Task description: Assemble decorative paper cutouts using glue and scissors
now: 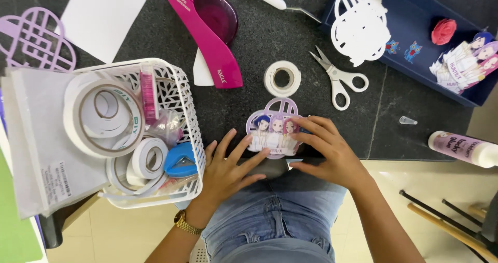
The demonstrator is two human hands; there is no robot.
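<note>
Lilac cutout (273, 128) with cartoon figures, pinned flat at table edge (249, 45) under both hands: left hand (228, 169) fingers spread, right hand (327, 151) fingertips pressing. White basket (176, 86) just left.

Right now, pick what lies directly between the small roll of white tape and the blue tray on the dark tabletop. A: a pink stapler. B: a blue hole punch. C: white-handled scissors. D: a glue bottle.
C: the white-handled scissors lie open on the dark tabletop, right of the small roll of white tape and left of the blue tray.
</note>
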